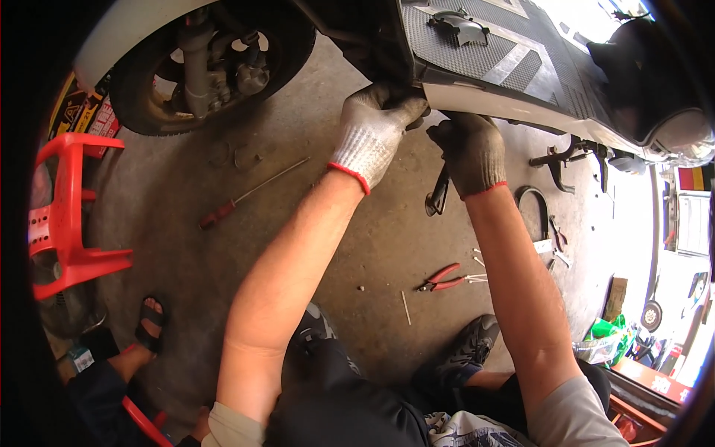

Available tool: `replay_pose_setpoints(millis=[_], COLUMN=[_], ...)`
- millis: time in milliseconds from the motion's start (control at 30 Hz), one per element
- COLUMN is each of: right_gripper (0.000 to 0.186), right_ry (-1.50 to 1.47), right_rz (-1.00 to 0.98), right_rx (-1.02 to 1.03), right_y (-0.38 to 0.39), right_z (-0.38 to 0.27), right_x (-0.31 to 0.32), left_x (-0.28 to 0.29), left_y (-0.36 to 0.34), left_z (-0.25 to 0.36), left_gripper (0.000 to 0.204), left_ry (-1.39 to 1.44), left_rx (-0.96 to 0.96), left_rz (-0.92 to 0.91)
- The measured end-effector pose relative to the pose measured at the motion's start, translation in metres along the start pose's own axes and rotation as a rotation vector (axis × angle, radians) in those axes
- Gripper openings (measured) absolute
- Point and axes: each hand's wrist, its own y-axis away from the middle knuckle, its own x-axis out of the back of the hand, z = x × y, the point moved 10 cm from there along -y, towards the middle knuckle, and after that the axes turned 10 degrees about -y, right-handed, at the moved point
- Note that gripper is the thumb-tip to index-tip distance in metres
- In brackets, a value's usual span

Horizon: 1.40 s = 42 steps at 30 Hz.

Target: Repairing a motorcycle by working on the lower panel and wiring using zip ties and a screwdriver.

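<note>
My left hand (370, 134), in a grey-white knit work glove with a red cuff, is closed at the front lower corner of a scooter's white side panel (491, 102). Its fingertips are partly hidden at the panel's edge. Just to the right, my right hand (475, 155), in a darker, dirtied glove, is curled beneath the same panel. Whatever its fingers hold there is hidden. A black metal piece (439, 192) shows below that hand; I cannot tell whether the hand touches it. Above sits the scooter's textured footboard (514, 56), with a small dark curved part (460, 30) lying on it.
The scooter's front wheel (287, 56) stands at the upper left. On the concrete floor lie a red-handled screwdriver (218, 214), red-handled pliers (444, 280), white cable ties and a black loop (532, 205). A red plastic stool (74, 212) and a person's sandalled foot (151, 322) are at left.
</note>
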Motion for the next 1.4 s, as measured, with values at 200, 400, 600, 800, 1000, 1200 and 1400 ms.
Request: replay_pose_setpoints(millis=[200,400,600,800,1000,1200,1400], right_gripper=[0.019,0.019,0.019,0.023,0.037,0.035,0.029], right_ry=[-0.085,-0.068,-0.070,0.295,1.210,1.408,1.524], right_rz=[-0.018,-0.027,0.037,-0.015,-0.198,-0.283,-0.304], right_rx=[0.003,0.016,-0.010,0.120,0.529,0.716,0.687], right_y=[0.003,0.000,-0.002,0.002,0.018,0.023,0.020], right_z=[-0.002,0.000,0.002,-0.011,-0.033,-0.034,-0.030], right_x=[-0.001,-0.001,0.005,-0.003,-0.033,-0.045,-0.046], left_x=[0.000,-0.001,0.001,0.000,0.000,0.001,0.009], left_y=[0.002,0.002,0.005,0.004,0.003,0.005,0.006], left_z=[-0.006,-0.002,0.004,0.002,-0.008,-0.013,-0.010], left_gripper=[0.015,0.014,0.016,0.015,0.015,0.009,0.009], left_ry=[0.103,0.000,-0.240,-0.229,0.029,0.103,-0.011], left_rx=[-0.007,-0.038,-0.021,-0.039,-0.143,-0.209,-0.287], left_rz=[0.004,0.026,0.079,0.092,0.105,0.089,0.186])
